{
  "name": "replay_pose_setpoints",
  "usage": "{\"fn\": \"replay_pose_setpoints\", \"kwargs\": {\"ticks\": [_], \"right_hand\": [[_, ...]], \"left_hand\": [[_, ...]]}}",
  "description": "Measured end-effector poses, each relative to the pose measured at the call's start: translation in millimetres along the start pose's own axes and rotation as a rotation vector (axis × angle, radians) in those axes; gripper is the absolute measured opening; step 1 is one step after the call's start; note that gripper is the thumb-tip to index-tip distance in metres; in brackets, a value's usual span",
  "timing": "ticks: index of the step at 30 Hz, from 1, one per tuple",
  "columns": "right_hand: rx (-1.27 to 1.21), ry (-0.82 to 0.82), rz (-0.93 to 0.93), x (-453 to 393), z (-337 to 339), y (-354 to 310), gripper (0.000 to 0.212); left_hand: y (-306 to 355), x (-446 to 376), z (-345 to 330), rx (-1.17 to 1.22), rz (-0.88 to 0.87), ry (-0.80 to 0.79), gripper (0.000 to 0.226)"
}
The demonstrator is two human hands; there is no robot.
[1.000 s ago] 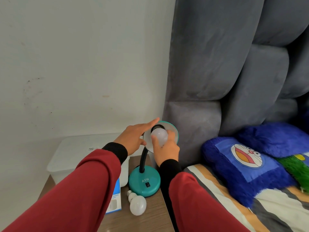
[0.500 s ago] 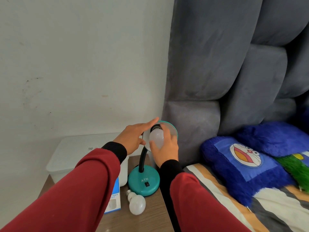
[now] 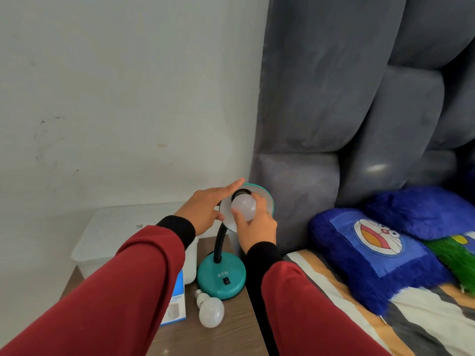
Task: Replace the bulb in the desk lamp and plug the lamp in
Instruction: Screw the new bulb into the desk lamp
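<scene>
A teal desk lamp [image 3: 221,277] with a black gooseneck stands on a wooden bedside table [image 3: 231,335]. Its shade [image 3: 266,199] faces me. A white bulb [image 3: 243,207] sits in the black socket inside the shade, and my right hand [image 3: 257,224] grips it from below with fingers and thumb. My left hand [image 3: 205,209] holds the shade's left rim, forefinger stretched along the top edge. A second white bulb [image 3: 209,310] lies loose on the table in front of the lamp's base. No plug or cord is visible.
A blue and white bulb box [image 3: 176,307] lies left of the loose bulb, partly under my left sleeve. A translucent plastic container [image 3: 123,227] stands at the back left against the wall. A grey padded headboard [image 3: 334,124] and a bed with blue pillows [image 3: 370,242] are on the right.
My right hand has shifted its grip around the bulb in the socket, thumb now on the bulb's left side. My left hand stays on the shade. The view moved slightly.
</scene>
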State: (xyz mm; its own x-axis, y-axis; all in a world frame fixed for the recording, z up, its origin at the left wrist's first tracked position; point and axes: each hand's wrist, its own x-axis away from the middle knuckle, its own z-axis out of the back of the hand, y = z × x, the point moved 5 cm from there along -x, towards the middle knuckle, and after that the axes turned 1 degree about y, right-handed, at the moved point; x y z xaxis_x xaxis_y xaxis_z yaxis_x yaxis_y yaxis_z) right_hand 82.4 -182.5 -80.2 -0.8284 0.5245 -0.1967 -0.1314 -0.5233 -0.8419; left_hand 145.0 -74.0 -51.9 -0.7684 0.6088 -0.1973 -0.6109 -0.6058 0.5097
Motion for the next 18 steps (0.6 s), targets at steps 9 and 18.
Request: {"fn": "replay_pose_setpoints", "kwargs": {"ticks": [9,18], "right_hand": [[0.012,-0.024,0.008,-2.1,-0.6,1.8,0.061],[0.055,-0.037,0.039,-2.7,3.8,-4.8,0.061]], "left_hand": [[0.2,0.7,-1.6,0.018,0.006,0.002,0.091],[-1.1,1.0,-1.3,0.087,0.014,0.002,0.092]]}}
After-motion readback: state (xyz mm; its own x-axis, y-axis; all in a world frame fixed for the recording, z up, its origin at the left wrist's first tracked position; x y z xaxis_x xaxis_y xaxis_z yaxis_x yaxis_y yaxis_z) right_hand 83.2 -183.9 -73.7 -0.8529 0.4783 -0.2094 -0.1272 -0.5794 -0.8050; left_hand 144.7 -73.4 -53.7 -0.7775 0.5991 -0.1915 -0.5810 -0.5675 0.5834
